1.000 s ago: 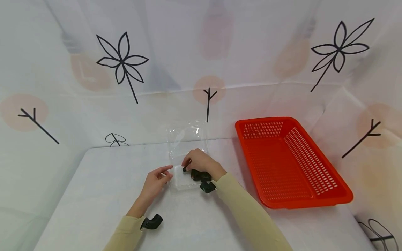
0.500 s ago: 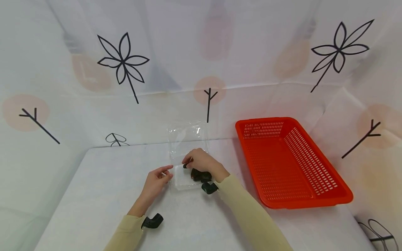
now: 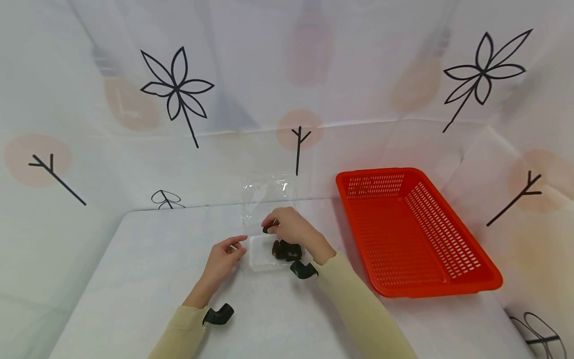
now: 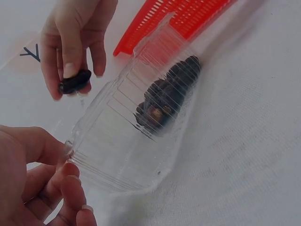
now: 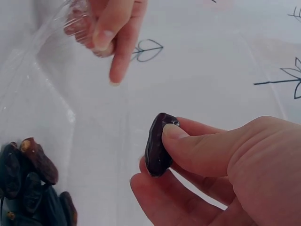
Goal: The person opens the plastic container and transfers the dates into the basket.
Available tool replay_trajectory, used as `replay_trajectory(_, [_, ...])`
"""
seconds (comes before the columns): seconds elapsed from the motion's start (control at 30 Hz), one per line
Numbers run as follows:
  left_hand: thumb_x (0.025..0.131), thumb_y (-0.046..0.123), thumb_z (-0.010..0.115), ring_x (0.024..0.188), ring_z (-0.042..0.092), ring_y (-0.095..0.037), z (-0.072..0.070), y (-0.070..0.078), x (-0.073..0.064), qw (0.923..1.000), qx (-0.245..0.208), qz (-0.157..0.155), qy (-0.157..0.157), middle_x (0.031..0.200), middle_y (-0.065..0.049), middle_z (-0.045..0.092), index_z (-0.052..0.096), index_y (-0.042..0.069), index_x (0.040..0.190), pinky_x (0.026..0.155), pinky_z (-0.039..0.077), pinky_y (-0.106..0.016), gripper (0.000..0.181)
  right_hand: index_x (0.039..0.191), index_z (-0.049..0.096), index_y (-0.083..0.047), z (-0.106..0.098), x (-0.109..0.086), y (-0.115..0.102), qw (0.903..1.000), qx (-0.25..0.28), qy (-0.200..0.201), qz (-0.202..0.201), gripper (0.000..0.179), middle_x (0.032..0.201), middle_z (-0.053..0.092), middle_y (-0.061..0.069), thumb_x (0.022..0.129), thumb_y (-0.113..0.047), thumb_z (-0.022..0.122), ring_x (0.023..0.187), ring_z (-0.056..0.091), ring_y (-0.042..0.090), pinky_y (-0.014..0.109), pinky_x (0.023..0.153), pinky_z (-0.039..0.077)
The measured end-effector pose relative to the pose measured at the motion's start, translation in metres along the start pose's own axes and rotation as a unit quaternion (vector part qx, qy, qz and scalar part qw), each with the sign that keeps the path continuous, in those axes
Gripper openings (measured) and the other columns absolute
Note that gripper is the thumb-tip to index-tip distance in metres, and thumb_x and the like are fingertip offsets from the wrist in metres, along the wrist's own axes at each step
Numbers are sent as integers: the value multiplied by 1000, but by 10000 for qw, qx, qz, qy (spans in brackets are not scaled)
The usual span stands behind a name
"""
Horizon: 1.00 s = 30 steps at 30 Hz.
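A clear plastic clamshell box (image 3: 260,264) stands on the white table with its lid raised at the back. Several dark dates (image 3: 287,251) are heaped in its right part. My right hand (image 3: 291,227) is above the box's back edge and pinches one dark, wrinkled date (image 5: 159,146) between thumb and fingers. At the box's left side is my left hand (image 3: 221,259); its thumb and curled fingers hold the corner of the rim (image 4: 70,149), seen closely in the left wrist view. Part of the date heap is cut off in the right wrist view.
A red plastic basket (image 3: 414,244) with slotted walls stands right of the box. Behind the table hangs a white cloth (image 3: 251,114) printed with leaves and twigs. Each wrist carries a dark camera, such as the left wrist camera (image 3: 218,315).
My right hand has risen and moved back from inside the box with the date, so more of the heap shows. The left hand stays in place at the rim.
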<state>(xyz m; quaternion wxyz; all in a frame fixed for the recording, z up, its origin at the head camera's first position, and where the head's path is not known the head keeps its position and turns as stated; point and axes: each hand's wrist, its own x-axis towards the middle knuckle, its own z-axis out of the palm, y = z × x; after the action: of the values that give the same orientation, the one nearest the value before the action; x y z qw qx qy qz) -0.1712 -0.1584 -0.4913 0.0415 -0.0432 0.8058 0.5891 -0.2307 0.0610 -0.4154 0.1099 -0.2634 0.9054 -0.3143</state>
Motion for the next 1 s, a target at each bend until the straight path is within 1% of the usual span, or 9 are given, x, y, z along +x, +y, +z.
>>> replay_trajectory(0.13, [91, 3, 67, 65, 47, -15, 0, -1, 1, 10000, -85, 9, -8, 88, -5, 56, 69, 4, 123, 54, 37, -22, 32, 113, 75, -9, -6, -6, -6, 9997, -116, 173, -115, 22, 103, 70, 0, 94, -4, 66, 95, 62, 16, 35, 88, 50])
replay_trajectory(0.27, [90, 4, 68, 65, 47, -15, 0, -4, 2, 9999, -120, -31, 1, 87, -4, 57, 69, 4, 122, 54, 37, -22, 32, 113, 75, -8, -14, -13, -9, 9993, -124, 288, -199, 21, 102, 69, 1, 94, -4, 65, 94, 61, 18, 35, 87, 50])
replay_trajectory(0.4, [91, 6, 68, 66, 48, -15, -1, -4, 2, 9999, -94, -63, -22, 88, -4, 57, 68, 4, 124, 54, 38, -23, 33, 113, 75, -8, -23, -20, -12, 9993, 12, 361, -61, 21, 103, 69, 1, 95, -5, 65, 95, 61, 19, 36, 88, 51])
replay_trajectory(0.53, [91, 5, 68, 66, 48, -15, -2, -5, 1, 9999, -115, -50, -42, 89, -5, 57, 68, 4, 124, 54, 37, -23, 33, 112, 75, -8, -32, -26, -12, 9988, 21, 492, -31, 20, 100, 69, 1, 95, -4, 65, 95, 62, 21, 36, 89, 51])
replay_trajectory(0.63, [91, 5, 68, 66, 48, -15, -2, -5, 1, 9999, -121, -64, -35, 88, -5, 57, 68, 5, 124, 54, 37, -22, 33, 112, 75, -6, -41, -32, -12, 9982, -30, 600, -44, 20, 98, 67, 1, 95, -5, 65, 94, 62, 21, 35, 86, 52])
replay_trajectory(0.73, [91, 6, 68, 66, 48, -15, -2, -4, 2, 9999, -107, -70, -31, 88, -5, 57, 68, 5, 124, 55, 37, -22, 33, 112, 75, -7, -52, -40, -12, 9972, -24, 744, 32, 19, 96, 66, 0, 95, -6, 66, 93, 62, 21, 35, 83, 52])
replay_trajectory(0.9, [91, 6, 68, 67, 49, -15, -1, -2, 1, 10000, -45, -67, -15, 89, -5, 57, 68, 5, 124, 56, 38, -23, 33, 112, 75, -9, -71, -54, -5, 9947, 27, 992, 259, 19, 99, 66, 1, 95, -8, 66, 93, 62, 21, 36, 81, 54])
replay_trajectory(1.0, [91, 6, 68, 68, 49, -15, -1, -2, 2, 9999, -47, -101, 0, 89, -5, 57, 68, 5, 124, 56, 38, -23, 33, 113, 75, -9, -82, -61, 2, 9935, 51, 1065, 404, 20, 102, 66, 3, 96, -8, 65, 93, 62, 22, 38, 81, 53])
